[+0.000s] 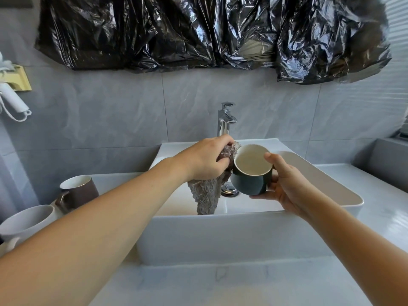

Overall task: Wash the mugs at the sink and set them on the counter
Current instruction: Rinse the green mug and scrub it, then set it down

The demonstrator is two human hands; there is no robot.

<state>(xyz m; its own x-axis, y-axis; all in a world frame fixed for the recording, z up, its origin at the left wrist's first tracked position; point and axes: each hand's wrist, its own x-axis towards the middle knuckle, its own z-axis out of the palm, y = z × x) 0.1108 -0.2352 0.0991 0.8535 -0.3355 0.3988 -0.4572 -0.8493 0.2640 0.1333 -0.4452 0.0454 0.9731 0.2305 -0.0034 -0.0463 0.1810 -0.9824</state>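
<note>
From my seat I see two bare forearms reaching in from the bottom corners, no sleeves anywhere along them. My left hand [204,159] and right hand [287,186] carry no rings, watch, bracelet or gloves.

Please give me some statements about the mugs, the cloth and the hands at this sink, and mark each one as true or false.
1. The right hand holds the dark green ceramic mug with a cream inside over the white rectangular basin. True.
2. The left hand is empty. False: it grips a grey fluffy cloth, which hangs down into the basin.
3. Water runs from the chrome tap. False: no stream is visible.
4. A brown mug with a white inside stands on the counter left of the basin. True.
5. The green mug lies upside down in the basin. False: it is held above it, tilted, with its opening towards the camera.
</note>
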